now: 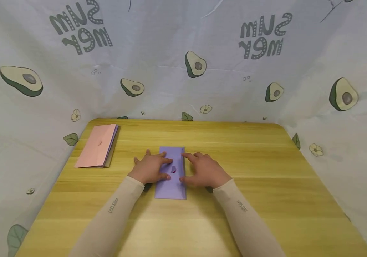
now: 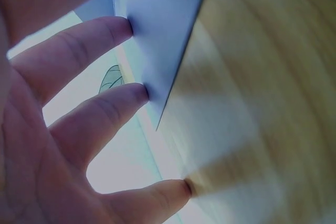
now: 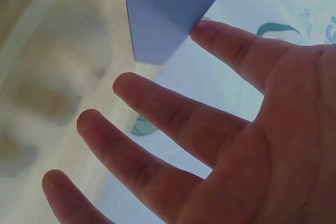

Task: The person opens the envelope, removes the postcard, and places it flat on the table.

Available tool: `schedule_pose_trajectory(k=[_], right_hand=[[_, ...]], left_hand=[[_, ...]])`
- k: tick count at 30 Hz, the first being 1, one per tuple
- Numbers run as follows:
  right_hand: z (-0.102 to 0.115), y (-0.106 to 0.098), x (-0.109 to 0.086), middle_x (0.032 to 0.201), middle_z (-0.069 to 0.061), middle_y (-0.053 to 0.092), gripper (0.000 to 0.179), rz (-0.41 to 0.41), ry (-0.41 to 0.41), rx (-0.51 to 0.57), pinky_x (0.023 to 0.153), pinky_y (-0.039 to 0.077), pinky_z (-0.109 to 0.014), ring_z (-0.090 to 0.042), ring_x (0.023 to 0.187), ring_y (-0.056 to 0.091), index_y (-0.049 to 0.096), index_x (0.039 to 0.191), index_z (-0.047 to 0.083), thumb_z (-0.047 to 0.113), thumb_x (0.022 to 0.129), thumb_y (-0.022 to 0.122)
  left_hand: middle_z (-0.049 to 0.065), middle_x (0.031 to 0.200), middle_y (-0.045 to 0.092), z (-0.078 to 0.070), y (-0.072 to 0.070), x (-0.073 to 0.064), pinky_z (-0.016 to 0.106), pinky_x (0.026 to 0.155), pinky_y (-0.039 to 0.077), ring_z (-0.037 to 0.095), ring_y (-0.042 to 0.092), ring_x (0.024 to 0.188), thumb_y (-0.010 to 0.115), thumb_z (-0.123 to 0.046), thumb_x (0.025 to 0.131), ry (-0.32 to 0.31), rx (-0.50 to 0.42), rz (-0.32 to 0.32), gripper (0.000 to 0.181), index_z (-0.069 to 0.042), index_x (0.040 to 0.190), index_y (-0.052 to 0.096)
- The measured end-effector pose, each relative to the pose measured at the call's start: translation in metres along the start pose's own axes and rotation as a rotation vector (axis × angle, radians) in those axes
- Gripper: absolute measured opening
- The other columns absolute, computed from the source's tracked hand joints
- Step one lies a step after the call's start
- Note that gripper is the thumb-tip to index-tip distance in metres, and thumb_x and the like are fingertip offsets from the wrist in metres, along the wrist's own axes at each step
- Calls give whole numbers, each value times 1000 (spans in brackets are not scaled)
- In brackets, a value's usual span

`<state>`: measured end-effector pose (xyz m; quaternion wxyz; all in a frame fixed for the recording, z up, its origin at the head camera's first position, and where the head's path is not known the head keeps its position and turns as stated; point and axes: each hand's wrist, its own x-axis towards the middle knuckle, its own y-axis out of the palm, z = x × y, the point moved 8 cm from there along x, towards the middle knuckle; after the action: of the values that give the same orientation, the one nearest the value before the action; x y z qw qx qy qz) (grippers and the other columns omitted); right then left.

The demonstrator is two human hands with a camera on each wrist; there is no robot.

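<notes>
A purple paper envelope (image 1: 170,190) lies flat on the table, its long side running away from me. Near its middle shows a small tab with a dark red spot. My left hand (image 1: 149,169) rests on its left half, fingers spread; in the left wrist view two fingertips press the purple paper (image 2: 163,19) and another touches the wood. My right hand (image 1: 206,171) is at the right edge, with index finger and thumb at the folded side. In the right wrist view the index fingertip meets the envelope's edge (image 3: 163,14), while the other fingers extend apart from it.
A small stack of folded paper envelopes, pink on top (image 1: 93,148) with purple and brownish ones beneath, lies at the table's far left. The wooden table (image 1: 234,221) has a white avocado-print curtain (image 1: 157,50) behind and beside it.
</notes>
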<state>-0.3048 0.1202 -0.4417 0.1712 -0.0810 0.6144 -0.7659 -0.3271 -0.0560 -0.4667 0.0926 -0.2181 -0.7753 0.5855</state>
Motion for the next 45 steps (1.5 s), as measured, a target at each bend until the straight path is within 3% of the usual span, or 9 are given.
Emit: schedule_pose_trajectory(k=[7, 19, 29, 33, 39, 45], right_hand=[[-6, -8, -4, 149, -12, 56, 90, 1, 53, -49, 89, 56, -59, -40, 125, 58, 52, 157, 27, 65, 79, 77], [-22, -2, -7, 145, -13, 57, 86, 35, 118, -102, 84, 55, -62, -42, 122, 57, 59, 150, 23, 58, 75, 81], [-29, 7, -6, 144, -11, 57, 84, 32, 112, -110, 87, 52, -64, -42, 124, 54, 63, 147, 25, 61, 74, 81], [-30, 6, -6, 143, -11, 57, 83, 24, 108, -111, 86, 52, -65, -43, 124, 54, 64, 146, 25, 61, 73, 82], [-30, 7, -6, 142, -11, 58, 83, 25, 106, -103, 86, 53, -65, -42, 122, 53, 66, 145, 24, 61, 72, 84], [-29, 5, -7, 142, -12, 59, 82, 16, 103, -106, 87, 52, -65, -43, 122, 54, 67, 143, 24, 60, 72, 84]], left_hand=[[4, 165, 42, 1, 0, -1, 95, 88, 23, 71, 25, 141, 82, -57, 87, 9, -2, 1, 66, -36, 147, 64], [3, 165, 42, -1, -1, -2, 95, 90, 22, 70, 23, 143, 83, -56, 86, -7, -17, 6, 67, -36, 147, 64], [4, 162, 47, -2, 2, -2, 97, 88, 19, 71, 25, 142, 78, -61, 85, -5, -24, -34, 64, -35, 143, 68], [6, 158, 52, -7, 2, 1, 94, 91, 26, 71, 32, 139, 76, -63, 84, 11, 2, -79, 66, -31, 141, 69], [7, 152, 58, -19, 2, -3, 80, 102, 36, 63, 46, 135, 74, -70, 82, 5, 78, -129, 71, -29, 139, 68], [11, 144, 62, -31, 1, -6, 72, 98, 45, 59, 54, 127, 64, -85, 79, 0, 135, -161, 95, -18, 146, 58]])
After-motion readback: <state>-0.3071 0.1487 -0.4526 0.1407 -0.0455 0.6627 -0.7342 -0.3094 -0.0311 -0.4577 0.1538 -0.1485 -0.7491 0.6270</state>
